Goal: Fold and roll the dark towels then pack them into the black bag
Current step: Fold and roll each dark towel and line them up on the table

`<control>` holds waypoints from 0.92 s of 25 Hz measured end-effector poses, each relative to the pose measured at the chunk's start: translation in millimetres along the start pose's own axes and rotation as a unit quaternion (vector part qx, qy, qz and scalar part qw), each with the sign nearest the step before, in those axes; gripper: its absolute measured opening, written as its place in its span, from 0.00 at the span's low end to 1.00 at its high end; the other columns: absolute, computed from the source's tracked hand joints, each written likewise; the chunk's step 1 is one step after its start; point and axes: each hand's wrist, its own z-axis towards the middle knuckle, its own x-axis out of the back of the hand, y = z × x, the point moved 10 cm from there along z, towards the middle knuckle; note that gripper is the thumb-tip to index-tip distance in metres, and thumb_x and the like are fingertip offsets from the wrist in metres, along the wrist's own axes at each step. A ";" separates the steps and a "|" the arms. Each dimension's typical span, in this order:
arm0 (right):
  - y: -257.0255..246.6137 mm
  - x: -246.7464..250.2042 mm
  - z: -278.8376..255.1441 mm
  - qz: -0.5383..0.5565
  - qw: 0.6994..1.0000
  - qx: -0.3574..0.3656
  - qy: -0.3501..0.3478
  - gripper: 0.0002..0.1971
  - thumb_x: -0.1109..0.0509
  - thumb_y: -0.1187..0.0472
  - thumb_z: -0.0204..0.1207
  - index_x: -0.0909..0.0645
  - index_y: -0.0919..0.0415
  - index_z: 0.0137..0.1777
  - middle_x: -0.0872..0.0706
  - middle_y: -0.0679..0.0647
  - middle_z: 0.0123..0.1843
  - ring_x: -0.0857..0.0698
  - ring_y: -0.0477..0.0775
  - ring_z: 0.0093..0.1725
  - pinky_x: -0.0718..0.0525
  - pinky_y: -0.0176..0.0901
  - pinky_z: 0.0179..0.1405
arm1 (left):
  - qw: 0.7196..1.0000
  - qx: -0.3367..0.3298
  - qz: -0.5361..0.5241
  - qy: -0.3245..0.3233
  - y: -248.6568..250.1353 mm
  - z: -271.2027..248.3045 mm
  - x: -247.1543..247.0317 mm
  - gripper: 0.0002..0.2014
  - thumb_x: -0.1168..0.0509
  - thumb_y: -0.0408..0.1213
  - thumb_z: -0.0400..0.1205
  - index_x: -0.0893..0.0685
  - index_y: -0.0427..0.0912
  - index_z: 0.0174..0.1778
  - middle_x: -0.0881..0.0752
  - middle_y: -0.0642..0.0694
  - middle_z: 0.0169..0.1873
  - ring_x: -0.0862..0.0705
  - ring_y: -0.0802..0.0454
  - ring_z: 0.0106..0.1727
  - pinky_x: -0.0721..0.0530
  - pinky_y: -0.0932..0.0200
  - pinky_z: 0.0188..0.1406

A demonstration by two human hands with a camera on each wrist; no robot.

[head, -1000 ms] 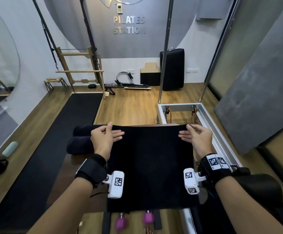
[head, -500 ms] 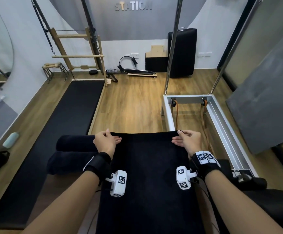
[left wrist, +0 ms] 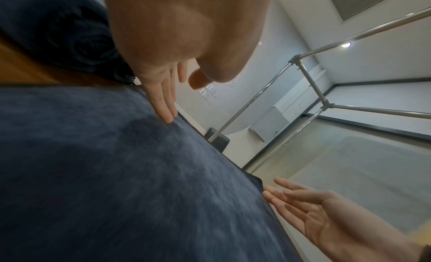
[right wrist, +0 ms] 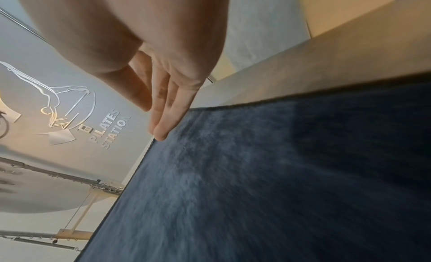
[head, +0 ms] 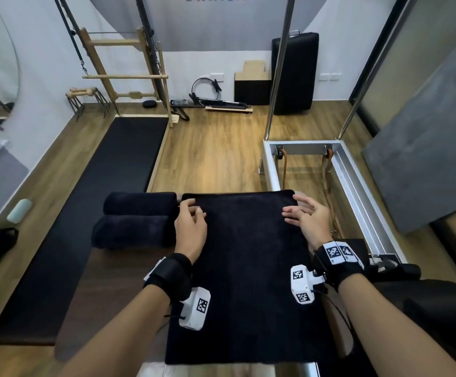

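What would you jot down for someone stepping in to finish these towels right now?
Left hand: open, fingertips on the flat towel near its far left corner.
Right hand: open, fingers straight at the far right corner.
Flat towel lies spread on the table.
Done: two rolled towels beside it, on the left.
Left: roll this towel, then pack all three. The bag is not clearly in view.

Both forearms are bare. Each wrist wears a wide black strap: the left wrist strap carries a white camera block with a black-and-white square marker; the right wrist strap bears similar markers, a white block and thin black cables.
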 end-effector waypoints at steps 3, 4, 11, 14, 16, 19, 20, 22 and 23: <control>4.0 5.9 -46.1 -0.006 1.000 -0.004 -0.022 0.13 0.37 0.78 0.85 0.18 0.74 0.67 0.08 0.73 0.49 0.08 0.67 0.47 0.06 0.46 0.44 | 0.998 -0.037 0.052 -0.018 -7.6 -42.6 17.1 0.08 0.37 0.33 0.91 0.16 0.40 0.63 0.11 0.48 0.48 0.09 0.47 0.54 0.10 0.42 0.61; 5.0 7.8 -63.9 -0.017 0.999 -0.005 -0.031 0.12 0.37 0.77 0.86 0.18 0.75 0.66 0.09 0.74 0.49 0.08 0.67 0.45 0.06 0.46 0.42 | 0.996 -0.045 0.074 -0.028 -10.6 -58.3 22.7 0.07 0.36 0.33 0.91 0.13 0.40 0.59 0.10 0.47 0.45 0.09 0.45 0.53 0.11 0.45 0.59; 34.0 33.0 -184.2 -0.189 0.978 -0.032 -0.080 0.06 0.31 0.71 0.85 0.15 0.72 0.58 0.10 0.68 0.40 0.15 0.58 0.28 0.19 0.42 0.22 | 0.981 -0.060 0.173 -0.055 -42.9 -162.5 61.9 0.03 0.26 0.34 0.85 0.08 0.39 0.50 0.09 0.42 0.44 0.12 0.47 0.47 0.14 0.51 0.54; 43.2 63.9 -219.2 -0.291 0.956 -0.002 -0.045 0.01 0.23 0.67 0.80 0.11 0.61 0.49 0.09 0.61 0.31 0.17 0.49 0.21 0.18 0.41 0.22 | 0.984 -0.069 0.160 -0.038 -54.1 -197.2 84.9 0.03 0.25 0.30 0.83 0.09 0.38 0.52 0.11 0.41 0.46 0.12 0.46 0.46 0.12 0.47 0.55; 49.2 84.0 -230.3 -0.335 0.942 0.001 -0.016 0.04 0.20 0.65 0.77 0.12 0.58 0.45 0.11 0.57 0.28 0.14 0.47 0.23 0.13 0.45 0.31 | 0.981 -0.073 0.178 -0.012 -61.3 -212.8 100.9 0.05 0.23 0.31 0.82 0.10 0.37 0.52 0.13 0.42 0.46 0.15 0.46 0.45 0.13 0.46 0.53; 55.4 98.9 -238.9 -0.372 0.928 -0.004 0.005 0.07 0.17 0.63 0.74 0.14 0.56 0.44 0.11 0.52 0.27 0.12 0.45 0.25 0.18 0.41 0.32 | 0.969 -0.050 0.241 -0.021 -74.1 -227.8 110.8 0.09 0.21 0.41 0.81 0.12 0.43 0.51 0.18 0.46 0.47 0.18 0.47 0.49 0.16 0.45 0.52; 55.9 98.9 -238.9 -0.379 0.925 -0.001 0.005 0.08 0.17 0.63 0.73 0.14 0.56 0.43 0.11 0.52 0.27 0.11 0.46 0.28 0.19 0.40 0.33 | 0.965 -0.043 0.259 -0.030 -76.2 -229.4 110.5 0.09 0.21 0.44 0.82 0.13 0.45 0.51 0.20 0.47 0.47 0.18 0.46 0.51 0.16 0.44 0.54; 56.2 95.0 -235.1 -0.390 0.921 0.001 -0.001 0.07 0.18 0.64 0.74 0.14 0.55 0.39 0.11 0.53 0.30 0.08 0.55 0.36 0.13 0.46 0.42 | 0.952 -0.044 0.298 -0.047 -75.1 -227.3 106.5 0.06 0.25 0.45 0.85 0.13 0.48 0.50 0.21 0.49 0.47 0.18 0.46 0.55 0.19 0.43 0.58; 55.7 92.5 -232.5 -0.393 0.919 -0.001 -0.008 0.08 0.19 0.65 0.74 0.13 0.55 0.37 0.10 0.54 0.32 0.08 0.58 0.39 0.11 0.50 0.47 | 0.943 -0.050 0.325 -0.056 -72.6 -225.1 102.7 0.05 0.26 0.46 0.86 0.13 0.50 0.49 0.21 0.51 0.48 0.18 0.46 0.57 0.21 0.44 0.60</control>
